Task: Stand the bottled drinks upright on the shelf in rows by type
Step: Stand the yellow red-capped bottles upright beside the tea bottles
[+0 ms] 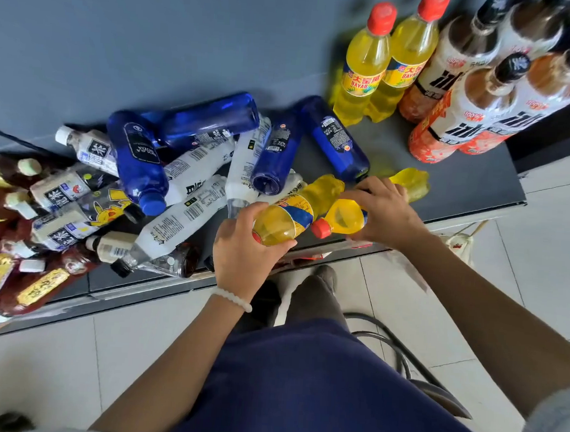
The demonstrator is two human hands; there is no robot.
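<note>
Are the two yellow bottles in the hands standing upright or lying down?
Lying down. Both yellow bottles lie on their sides on the shelf, red caps toward the person.

We count four yellow bottles (364, 65), four orange-labelled bottles (449, 125), four blue bottles (140, 160), perhaps five white ones (193, 166).

Upright yellow bottle (362, 70): label reads "DAYAB", Chinese characters above it. Blue lying bottle (137, 160): label reads "NOLGA SODA", inverted. White-orange upright bottle (463, 120): "100%" in red. Lying tea bottle (77, 203): yellow cartoon figure printed.
</note>
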